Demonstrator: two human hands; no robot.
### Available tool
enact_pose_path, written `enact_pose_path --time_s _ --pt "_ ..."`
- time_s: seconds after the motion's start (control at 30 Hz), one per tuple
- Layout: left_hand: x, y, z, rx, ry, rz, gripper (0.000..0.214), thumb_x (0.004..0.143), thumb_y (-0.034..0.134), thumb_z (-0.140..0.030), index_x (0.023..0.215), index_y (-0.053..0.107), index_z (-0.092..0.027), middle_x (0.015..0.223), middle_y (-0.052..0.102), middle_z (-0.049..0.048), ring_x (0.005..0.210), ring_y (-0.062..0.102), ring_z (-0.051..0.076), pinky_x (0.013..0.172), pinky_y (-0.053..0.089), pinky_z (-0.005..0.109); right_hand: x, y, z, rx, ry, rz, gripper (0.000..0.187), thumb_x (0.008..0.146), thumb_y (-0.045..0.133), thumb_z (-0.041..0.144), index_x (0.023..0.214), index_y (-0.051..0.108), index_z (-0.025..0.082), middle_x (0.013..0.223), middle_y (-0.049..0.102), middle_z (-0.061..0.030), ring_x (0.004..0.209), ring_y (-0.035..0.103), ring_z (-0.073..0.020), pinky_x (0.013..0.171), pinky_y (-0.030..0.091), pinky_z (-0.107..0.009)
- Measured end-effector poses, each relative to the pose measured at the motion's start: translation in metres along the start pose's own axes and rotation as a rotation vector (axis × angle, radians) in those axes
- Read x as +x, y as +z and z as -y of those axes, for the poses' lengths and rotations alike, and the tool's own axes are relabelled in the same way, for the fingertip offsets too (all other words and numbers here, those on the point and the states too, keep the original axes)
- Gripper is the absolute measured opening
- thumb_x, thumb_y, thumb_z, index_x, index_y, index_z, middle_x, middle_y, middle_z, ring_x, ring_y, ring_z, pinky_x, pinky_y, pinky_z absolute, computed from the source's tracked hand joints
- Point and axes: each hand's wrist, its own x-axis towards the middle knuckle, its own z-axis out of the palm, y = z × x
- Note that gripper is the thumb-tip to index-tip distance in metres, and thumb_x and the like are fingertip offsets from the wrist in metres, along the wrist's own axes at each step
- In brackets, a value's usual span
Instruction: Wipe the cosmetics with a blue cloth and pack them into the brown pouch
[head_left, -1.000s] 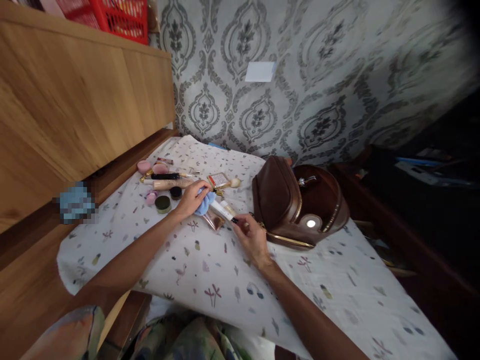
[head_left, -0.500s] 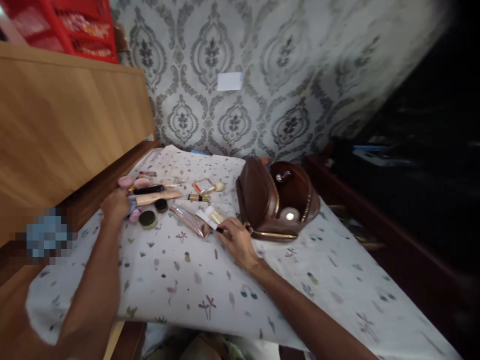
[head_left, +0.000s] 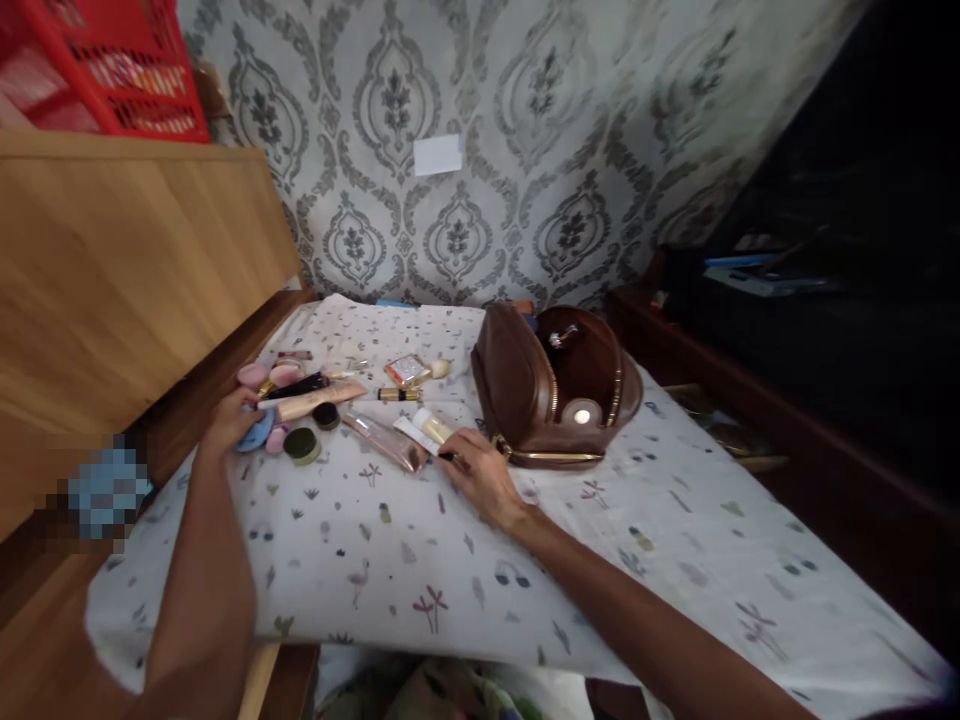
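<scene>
Our left hand (head_left: 234,420) rests on 1 soft round blue puff (head_left: 256,436) on the printed bed sheet (head_left: 390,560), by 3 pink puffs (head_left: 285,376); can't tell if its grip is shut. We think it's light, squishy: pinch its edge. Our right hand (head_left: 480,478) pinches 1 slim white tube (head_left: 420,432), prob. slippy.

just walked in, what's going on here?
A person is handling makeup spread over a patterned cloth. The left hand touches a blue puff at the edge of the pile. The right hand has its fingertips on the black-capped end of a white tube. A brown bag lies open beside it.
</scene>
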Motion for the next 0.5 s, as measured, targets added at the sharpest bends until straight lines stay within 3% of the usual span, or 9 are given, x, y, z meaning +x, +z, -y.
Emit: enact_pose_path --time_s 0.1,0.27,0.4,0.5 --pt "-0.002 0.001 -0.007 -0.077 -0.074 -0.013 0.03 0.062 0.069 -0.046 0.074 0.063 -0.019 0.065 0.063 -0.0004 0.059 0.056 0.017 0.052 0.045 0.026 0.001 -0.001 -0.001 0.022 -0.001 0.007 0.009 0.087 0.061 0.017 0.089 0.068 0.022 0.093 0.066 -0.0067 0.086 0.063 -0.0221 0.078 0.051 -0.034" --pt "0.001 0.008 -0.023 -0.193 -0.051 -0.144 0.023 0.071 0.064 -0.037 0.082 0.063 -0.018 0.089 0.069 0.0033 0.082 0.062 0.019 0.069 0.05 0.026 0.002 -0.001 0.0 0.034 0.019 0.007 0.01 0.087 0.059 0.02 0.088 0.07 0.022 0.089 0.066 -0.0067 0.081 0.062 -0.0219 0.074 0.05 -0.034" --pt "0.002 0.005 -0.035 -0.226 0.0 -0.269 0.019 0.077 0.057 -0.035 0.085 0.061 -0.018 0.088 0.064 0.002 0.087 0.06 0.018 0.078 0.049 0.026 0.002 -0.002 0.002 0.052 0.023 -0.006 0.011 0.088 0.059 0.022 0.088 0.07 0.022 0.088 0.066 -0.0066 0.079 0.062 -0.022 0.073 0.05 -0.034" --pt "-0.001 0.005 -0.049 -0.332 0.035 -0.313 0.026 0.079 0.056 -0.042 0.089 0.061 -0.019 0.084 0.061 0.0004 0.083 0.057 0.016 0.073 0.047 0.023 0.003 -0.003 0.004 0.07 0.014 -0.027 0.012 0.091 0.058 0.026 0.089 0.069 0.022 0.086 0.066 -0.0065 0.077 0.061 -0.0215 0.072 0.051 -0.034"
